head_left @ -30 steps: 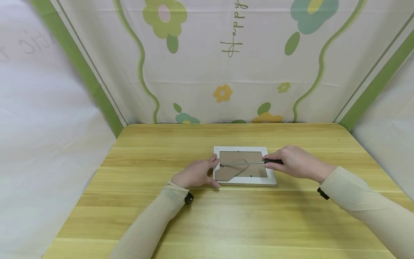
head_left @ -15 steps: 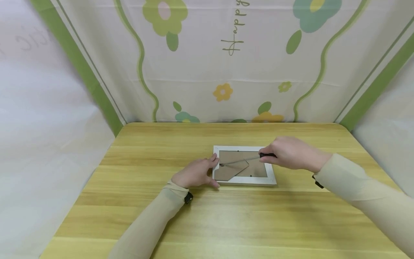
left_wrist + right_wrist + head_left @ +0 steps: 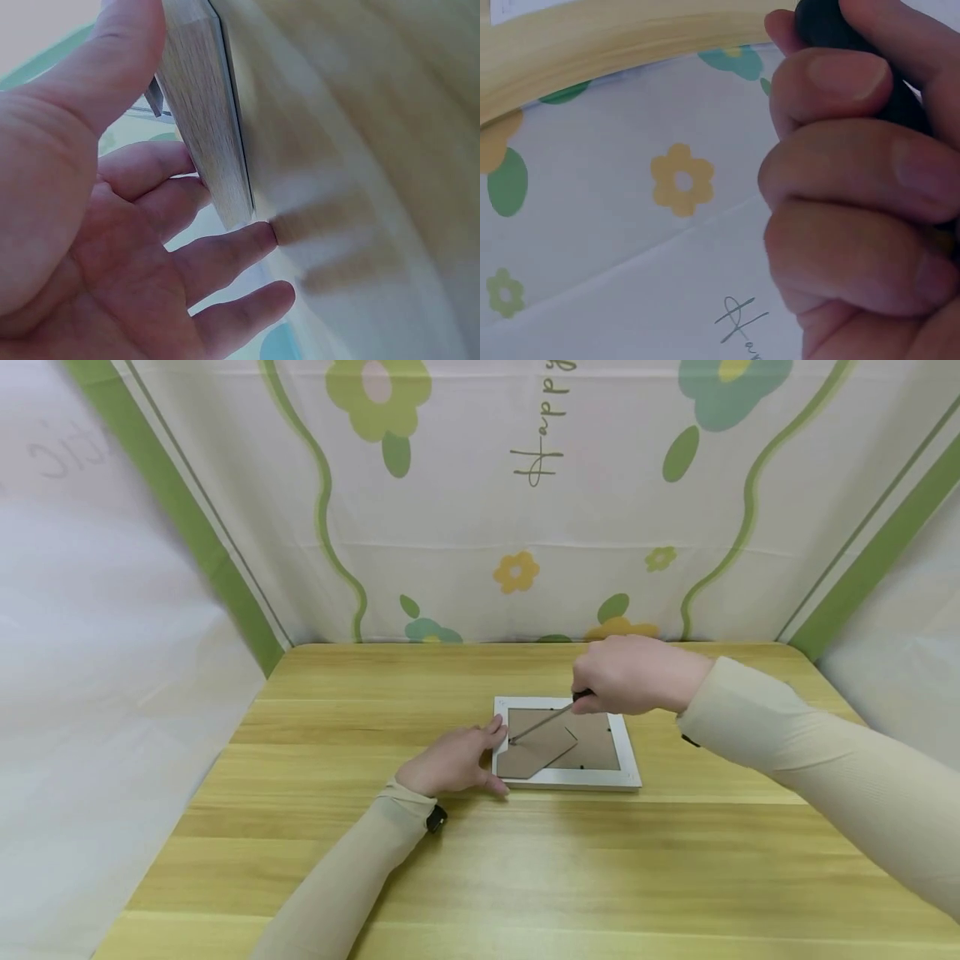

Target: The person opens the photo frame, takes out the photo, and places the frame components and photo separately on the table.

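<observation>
A white picture frame (image 3: 630, 770) lies face down on the wooden table, showing its brown backing with a fold-out stand and small dark tabs along the edges. My left hand (image 3: 453, 762) rests at its left end, thumb by the near corner and fingers touching the side. In the left wrist view the fingers (image 3: 225, 259) are spread and nearly straight beside the frame's edge (image 3: 202, 112). My right hand (image 3: 626, 677) grips the black handle of a screwdriver (image 3: 543, 722), held at a slant. Its tip sits at the tab on the backing's left edge. Curled fingers hide most of the handle (image 3: 829, 26).
The wooden table (image 3: 525, 877) stretches around the frame and ends at a back edge. Behind it hangs a white flower-patterned cloth (image 3: 450, 510). White side sheets (image 3: 112, 652) stand to the left and right.
My right hand has moved up, away from me and left, tilting the screwdriver more steeply while its tip stays at the left tab. Left hand and frame have stayed in place.
</observation>
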Demonstrator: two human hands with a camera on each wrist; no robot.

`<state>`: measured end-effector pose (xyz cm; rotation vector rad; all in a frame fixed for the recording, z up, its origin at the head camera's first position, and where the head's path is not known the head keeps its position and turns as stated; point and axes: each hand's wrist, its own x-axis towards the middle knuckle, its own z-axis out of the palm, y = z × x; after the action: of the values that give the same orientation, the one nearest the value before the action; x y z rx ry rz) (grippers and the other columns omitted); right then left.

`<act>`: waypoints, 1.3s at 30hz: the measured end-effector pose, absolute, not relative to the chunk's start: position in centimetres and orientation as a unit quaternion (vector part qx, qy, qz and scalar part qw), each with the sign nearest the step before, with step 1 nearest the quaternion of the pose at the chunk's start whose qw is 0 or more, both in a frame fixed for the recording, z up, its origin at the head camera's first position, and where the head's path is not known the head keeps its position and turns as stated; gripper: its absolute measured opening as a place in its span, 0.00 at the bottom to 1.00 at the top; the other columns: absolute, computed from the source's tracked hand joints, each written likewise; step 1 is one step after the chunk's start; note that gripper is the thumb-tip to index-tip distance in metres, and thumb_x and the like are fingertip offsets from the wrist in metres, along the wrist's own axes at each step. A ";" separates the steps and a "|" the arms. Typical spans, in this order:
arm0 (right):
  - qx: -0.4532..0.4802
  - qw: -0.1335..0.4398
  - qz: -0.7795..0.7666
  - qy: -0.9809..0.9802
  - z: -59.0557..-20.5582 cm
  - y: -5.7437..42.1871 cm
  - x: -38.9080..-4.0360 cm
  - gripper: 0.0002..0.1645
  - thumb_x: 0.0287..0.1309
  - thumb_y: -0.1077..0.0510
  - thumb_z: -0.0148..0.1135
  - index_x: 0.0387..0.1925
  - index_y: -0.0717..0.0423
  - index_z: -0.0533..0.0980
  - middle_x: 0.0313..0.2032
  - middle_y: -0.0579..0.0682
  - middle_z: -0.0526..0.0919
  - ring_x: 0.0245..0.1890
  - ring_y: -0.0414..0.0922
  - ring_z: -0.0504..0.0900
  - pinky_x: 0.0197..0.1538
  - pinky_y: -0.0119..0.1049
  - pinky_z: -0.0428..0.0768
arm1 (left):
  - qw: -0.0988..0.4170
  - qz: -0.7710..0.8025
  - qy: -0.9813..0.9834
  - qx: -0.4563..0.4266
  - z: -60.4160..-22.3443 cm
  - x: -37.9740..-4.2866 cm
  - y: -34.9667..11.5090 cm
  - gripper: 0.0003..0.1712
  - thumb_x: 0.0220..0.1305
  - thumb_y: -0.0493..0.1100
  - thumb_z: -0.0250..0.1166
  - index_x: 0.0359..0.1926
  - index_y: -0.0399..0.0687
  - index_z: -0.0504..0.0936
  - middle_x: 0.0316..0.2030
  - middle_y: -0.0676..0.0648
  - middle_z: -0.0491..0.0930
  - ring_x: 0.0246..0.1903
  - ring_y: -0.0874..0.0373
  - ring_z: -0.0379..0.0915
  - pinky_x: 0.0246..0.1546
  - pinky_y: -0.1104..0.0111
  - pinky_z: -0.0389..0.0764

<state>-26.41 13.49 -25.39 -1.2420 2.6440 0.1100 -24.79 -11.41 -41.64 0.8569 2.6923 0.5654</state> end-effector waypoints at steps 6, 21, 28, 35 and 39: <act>-0.414 0.123 0.065 0.900 -24.5 12.0 -26.7 0.31 0.62 0.52 0.68 0.09 0.45 0.61 0.11 0.38 0.56 0.14 0.35 0.52 0.20 0.29 0.53 | 0.126 0.192 0.927 0.295 -41.6 -24.8 -11.5 0.58 0.52 0.59 0.75 0.75 0.41 0.57 0.74 0.39 0.52 0.68 0.45 0.61 0.66 0.59 0.65; -0.374 0.148 0.143 0.905 -22.2 7.6 -26.6 0.13 0.59 0.50 0.71 0.26 0.53 0.79 0.24 0.43 0.81 0.24 0.40 0.79 0.29 0.37 0.80 | 0.124 0.195 0.927 0.296 -41.6 -24.7 -11.6 0.58 0.51 0.60 0.75 0.76 0.43 0.57 0.74 0.39 0.53 0.68 0.46 0.61 0.66 0.59 0.66; -0.362 0.156 0.159 0.905 -21.9 6.6 -26.5 0.13 0.59 0.50 0.71 0.32 0.54 0.78 0.29 0.44 0.79 0.28 0.43 0.80 0.33 0.39 0.81 | 0.121 0.192 0.926 0.303 -41.5 -24.7 -11.6 0.58 0.51 0.61 0.74 0.75 0.41 0.57 0.74 0.39 0.54 0.68 0.46 0.62 0.66 0.59 0.66; -0.372 0.160 0.155 0.901 -22.1 7.6 -26.9 0.14 0.60 0.48 0.70 0.27 0.53 0.80 0.26 0.43 0.80 0.26 0.41 0.78 0.32 0.37 0.79 | 0.126 0.197 0.925 0.298 -41.5 -24.7 -11.5 0.58 0.52 0.60 0.74 0.75 0.42 0.57 0.74 0.39 0.53 0.68 0.46 0.60 0.66 0.59 0.65; -0.385 0.173 0.112 0.900 -22.7 9.9 -27.5 0.23 0.63 0.49 0.67 0.13 0.47 0.73 0.15 0.38 0.70 0.17 0.35 0.65 0.23 0.31 0.66 | 0.129 0.195 0.928 0.291 -41.4 -24.6 -11.4 0.58 0.52 0.60 0.74 0.76 0.42 0.57 0.74 0.39 0.52 0.69 0.47 0.59 0.66 0.59 0.64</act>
<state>-27.54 9.86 -22.68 -1.0936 2.5520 0.3164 -24.60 -11.41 -41.43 0.8459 2.6975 0.5666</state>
